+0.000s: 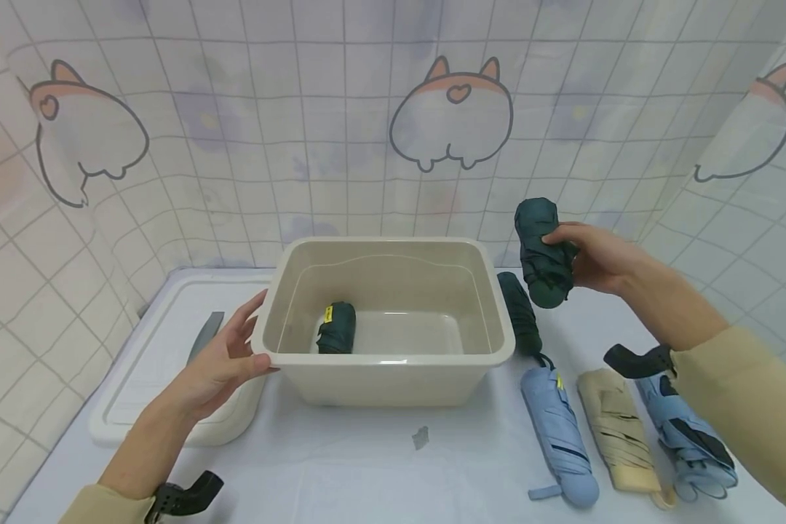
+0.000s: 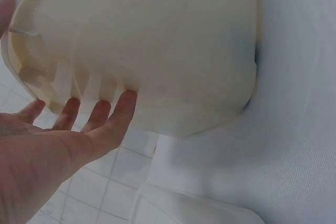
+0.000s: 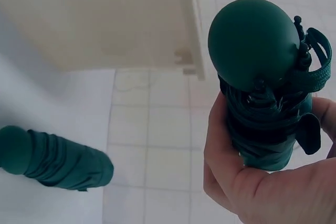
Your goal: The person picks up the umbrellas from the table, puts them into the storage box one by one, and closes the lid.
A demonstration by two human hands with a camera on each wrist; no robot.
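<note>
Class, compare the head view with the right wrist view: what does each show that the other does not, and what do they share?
Only the head view: the left hand holding the bin, a dark green umbrella inside it, two blue umbrellas, a beige umbrella and a white lid-like piece.

Only the right wrist view: the strap loop on the held umbrella.

Both: the right hand gripping that dark green umbrella, another one lying beside the bin, and the bin, only partly seen from the wrist.

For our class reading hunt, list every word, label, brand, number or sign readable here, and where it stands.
No text can be read.
Yellow label on the green umbrella in the tub: any print too small to read.
Yellow tab on the blue umbrella nearest the tub: likewise.
</note>
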